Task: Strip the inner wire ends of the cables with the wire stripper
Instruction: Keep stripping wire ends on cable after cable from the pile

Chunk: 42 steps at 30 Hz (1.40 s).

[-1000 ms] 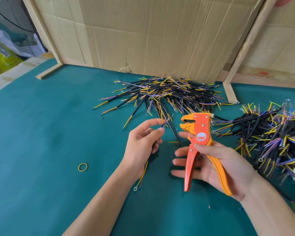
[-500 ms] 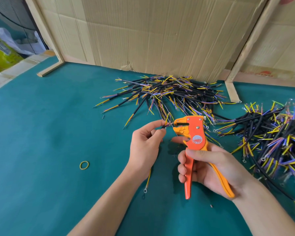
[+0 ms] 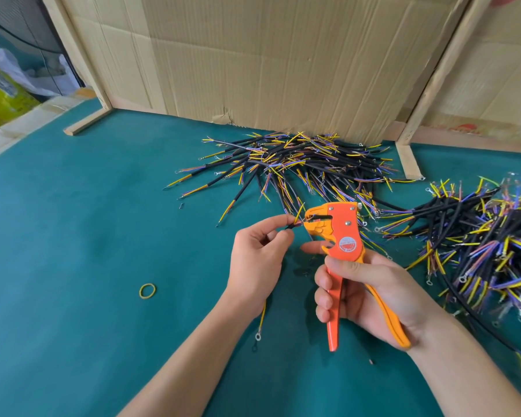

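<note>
My left hand [image 3: 257, 260] pinches a short black cable [image 3: 292, 225] between thumb and forefinger. Its yellow and purple inner wires point at the jaws of the orange wire stripper [image 3: 340, 236], and one wire end lies in the jaw slot. The cable's other end hangs below my wrist with a ring terminal [image 3: 257, 336]. My right hand [image 3: 370, 293] grips the stripper's two handles, head up and jaws facing left.
A pile of black cables [image 3: 307, 167] lies against the cardboard wall [image 3: 283, 61]. A second, larger pile [image 3: 478, 236] fills the right side of the green mat [image 3: 88, 236]. A yellow rubber band [image 3: 147, 291] lies at the left.
The stripper has moved left and up to meet the cable. The cable's inner wires have gone from free in the air to the stripper's jaws.
</note>
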### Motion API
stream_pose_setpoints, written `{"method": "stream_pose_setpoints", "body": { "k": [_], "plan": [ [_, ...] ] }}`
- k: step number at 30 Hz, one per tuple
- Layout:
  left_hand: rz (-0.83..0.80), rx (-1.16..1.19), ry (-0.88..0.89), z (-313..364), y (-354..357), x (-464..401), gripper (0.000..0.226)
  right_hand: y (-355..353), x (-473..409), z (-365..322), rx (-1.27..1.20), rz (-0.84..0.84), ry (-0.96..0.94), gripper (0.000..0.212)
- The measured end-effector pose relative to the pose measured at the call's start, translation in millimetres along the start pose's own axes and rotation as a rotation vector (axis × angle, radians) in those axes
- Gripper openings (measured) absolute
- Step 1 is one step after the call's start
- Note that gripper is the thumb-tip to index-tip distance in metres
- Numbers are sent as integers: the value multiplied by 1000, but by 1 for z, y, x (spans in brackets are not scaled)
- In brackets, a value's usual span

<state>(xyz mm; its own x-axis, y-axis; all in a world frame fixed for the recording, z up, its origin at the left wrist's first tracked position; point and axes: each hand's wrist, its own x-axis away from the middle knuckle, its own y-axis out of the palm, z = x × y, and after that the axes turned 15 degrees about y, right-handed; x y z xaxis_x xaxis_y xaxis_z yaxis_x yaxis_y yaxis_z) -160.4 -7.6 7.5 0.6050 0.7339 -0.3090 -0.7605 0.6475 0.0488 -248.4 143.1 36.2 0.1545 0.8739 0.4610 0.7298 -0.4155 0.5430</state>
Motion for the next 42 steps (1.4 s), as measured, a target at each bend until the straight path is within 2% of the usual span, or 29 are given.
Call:
{"method": "stream_pose_setpoints", "body": {
  "k": [16, 22, 27, 33, 39, 42],
  "plan": [
    [-21, 53, -54, 6, -1, -2, 24, 3, 0, 2, 21, 60, -41, 33],
    [-71, 118, -73, 7, -1, -1, 25, 7, -6, 3, -37, 171, -98, 44],
    [-15, 164, -118, 6, -6, -4, 17, 3, -2, 0, -123, 92, -121, 44],
    [-11, 161, -117, 4, -7, -4, 17, -4, 1, -4, -214, 105, -108, 36],
    [-19, 162, -95, 11, -10, 3, 11, -7, 0, -4, -196, 92, -82, 59],
    [-68, 125, -55, 22, -9, 8, 10, -10, 0, -3, -134, 97, -77, 57]
  ]
}}
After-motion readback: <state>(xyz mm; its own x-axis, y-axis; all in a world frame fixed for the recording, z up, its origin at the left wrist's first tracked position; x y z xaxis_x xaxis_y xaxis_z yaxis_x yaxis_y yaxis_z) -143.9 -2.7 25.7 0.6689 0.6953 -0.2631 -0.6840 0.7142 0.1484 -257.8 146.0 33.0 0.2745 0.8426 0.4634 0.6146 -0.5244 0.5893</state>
